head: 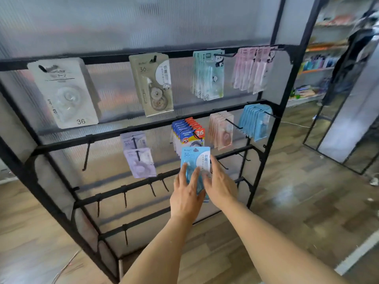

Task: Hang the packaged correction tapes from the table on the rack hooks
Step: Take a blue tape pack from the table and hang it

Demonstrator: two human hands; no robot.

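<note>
Now both hands hold a light-blue correction-tape pack (pixel 194 160) upright before the rack (pixel 264 152); the left hand (pixel 187 193) clasps its lower left edge with fingers spread over the face, and the right hand (pixel 219 181) presses against its right side. The pack's hang hole sits at the top, just below the hook (pixel 197 136) carrying the blue-and-red packs (pixel 189 133); whether it is already on a hook I cannot tell. To do the step well, I judge the hole should be lined up with a hook tip, the card kept flat and slid back squarely; a tilt could snag the card's edge. Free room looks best below and right, where empty hooks (pixel 222 165) stand; the lilac packs (pixel 139 162) hang well apart to the left, so sideways clearance there seems ample.
</note>
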